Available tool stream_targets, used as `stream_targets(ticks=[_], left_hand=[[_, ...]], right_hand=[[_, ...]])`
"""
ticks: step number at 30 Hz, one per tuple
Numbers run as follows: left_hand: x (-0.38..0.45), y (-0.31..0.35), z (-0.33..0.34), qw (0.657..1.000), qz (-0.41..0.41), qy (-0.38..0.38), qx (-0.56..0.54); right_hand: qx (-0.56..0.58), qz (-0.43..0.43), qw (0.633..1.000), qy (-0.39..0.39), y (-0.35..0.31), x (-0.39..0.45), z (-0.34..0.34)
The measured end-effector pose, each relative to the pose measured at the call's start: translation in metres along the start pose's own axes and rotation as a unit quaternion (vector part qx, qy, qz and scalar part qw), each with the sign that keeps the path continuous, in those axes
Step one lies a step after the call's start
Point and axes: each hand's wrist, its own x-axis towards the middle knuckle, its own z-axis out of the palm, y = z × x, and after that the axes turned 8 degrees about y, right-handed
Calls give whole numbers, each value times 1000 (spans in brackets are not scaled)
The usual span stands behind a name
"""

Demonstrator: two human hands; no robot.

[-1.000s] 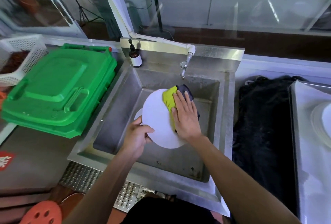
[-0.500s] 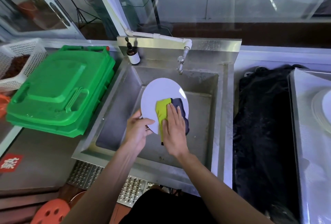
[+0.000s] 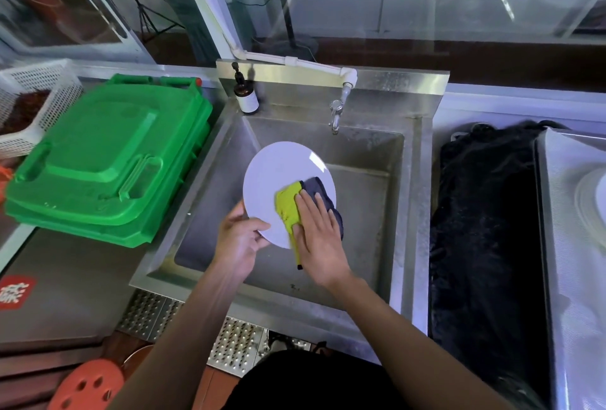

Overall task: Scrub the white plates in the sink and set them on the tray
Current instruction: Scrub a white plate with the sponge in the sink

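A white plate (image 3: 278,176) is held tilted over the steel sink (image 3: 396,213). My left hand (image 3: 241,240) grips its lower left rim, thumb on the face. My right hand (image 3: 319,232) lies flat on a yellow-green and dark grey scrubbing cloth (image 3: 290,206), pressing it against the plate's lower right part. At the far right a metal tray (image 3: 564,245) carries white plates (image 3: 590,206), cut off by the frame edge.
A tap (image 3: 336,114) hangs over the sink's back wall, and a brown pump bottle (image 3: 246,98) stands at the back left corner. Green plastic lids (image 3: 105,160) lie stacked on the left counter beside a white basket (image 3: 32,104). A black mat (image 3: 482,229) separates sink and tray.
My right hand and the cloth slid from the plate's upper right down to its lower right. The plate tilted so more of its face shows.
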Motion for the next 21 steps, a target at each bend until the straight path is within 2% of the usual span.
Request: stream_targets(ticks=[10, 16, 21], left_hand=[[8, 4, -24, 996, -25, -39, 72], [25, -3, -35, 991, -55, -82, 92], [47, 4, -45, 987, -77, -117, 81]], right_hand=[[-58, 52, 997, 12, 14, 53, -4], [-77, -1, 997, 13, -3, 79, 2], [-51, -45, 998, 1, -29, 88, 20]])
